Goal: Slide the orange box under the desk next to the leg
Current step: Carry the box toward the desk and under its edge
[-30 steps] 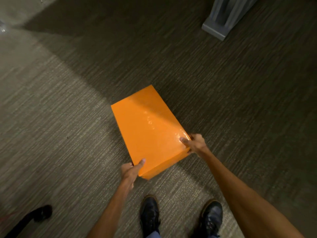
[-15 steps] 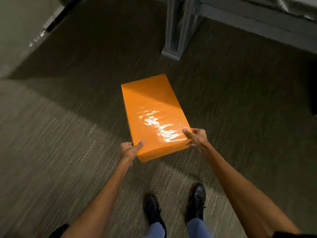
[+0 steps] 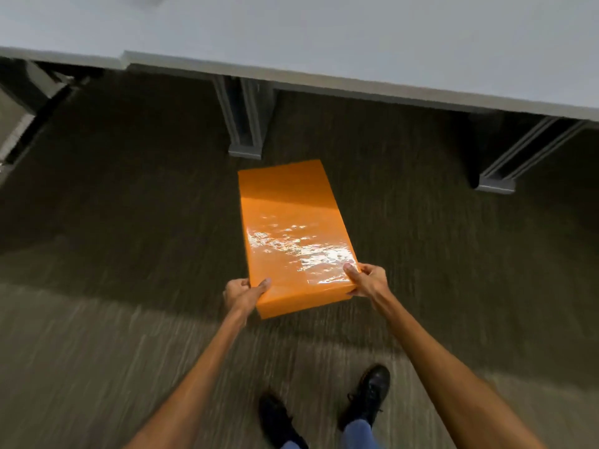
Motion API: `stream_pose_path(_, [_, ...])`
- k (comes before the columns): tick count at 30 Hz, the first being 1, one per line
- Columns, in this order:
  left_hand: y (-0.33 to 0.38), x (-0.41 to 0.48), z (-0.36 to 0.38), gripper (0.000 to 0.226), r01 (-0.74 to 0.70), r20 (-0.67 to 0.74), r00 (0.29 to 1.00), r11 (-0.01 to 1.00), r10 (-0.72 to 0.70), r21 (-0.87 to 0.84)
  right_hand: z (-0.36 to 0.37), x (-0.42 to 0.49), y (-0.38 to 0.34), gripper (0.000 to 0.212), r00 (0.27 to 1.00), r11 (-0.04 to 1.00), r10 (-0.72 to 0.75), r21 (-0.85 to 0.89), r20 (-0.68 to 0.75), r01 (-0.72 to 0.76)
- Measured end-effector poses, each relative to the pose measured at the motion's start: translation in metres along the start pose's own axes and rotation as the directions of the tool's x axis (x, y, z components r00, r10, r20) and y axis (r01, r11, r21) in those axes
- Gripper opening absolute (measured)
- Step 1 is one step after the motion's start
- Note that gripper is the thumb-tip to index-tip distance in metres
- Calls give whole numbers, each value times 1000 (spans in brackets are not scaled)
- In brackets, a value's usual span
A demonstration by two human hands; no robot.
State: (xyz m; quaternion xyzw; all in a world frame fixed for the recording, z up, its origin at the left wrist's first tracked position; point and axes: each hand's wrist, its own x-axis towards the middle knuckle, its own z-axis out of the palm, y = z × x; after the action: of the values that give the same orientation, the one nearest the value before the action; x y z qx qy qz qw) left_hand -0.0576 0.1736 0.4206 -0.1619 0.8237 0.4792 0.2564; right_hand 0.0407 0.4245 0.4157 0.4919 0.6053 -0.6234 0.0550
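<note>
A glossy orange box (image 3: 291, 228) is held out over the carpet, its long side pointing away from me toward the desk. My left hand (image 3: 243, 291) grips its near left corner and my right hand (image 3: 366, 280) grips its near right corner, thumbs on top. The box's far end lies just in front of the foot of a grey desk leg (image 3: 244, 124). The pale desk top (image 3: 324, 43) spans the upper part of the view. I cannot tell whether the box touches the floor.
A second grey desk leg (image 3: 505, 170) stands at the right. Dark striped carpet (image 3: 113, 238) covers the floor. My two black shoes (image 3: 366, 396) are behind the box. A wall base shows at the far left (image 3: 19, 137).
The box has come forward toward the desk leg and turned to point straight ahead. The view has lifted, so the desk top and a second leg now show.
</note>
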Motion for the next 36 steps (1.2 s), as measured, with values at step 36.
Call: stream_pose_path(36, [179,41,453,30,-203,383,915,965,127,164,-361,228,18,44,920,977,68,211,-387,16])
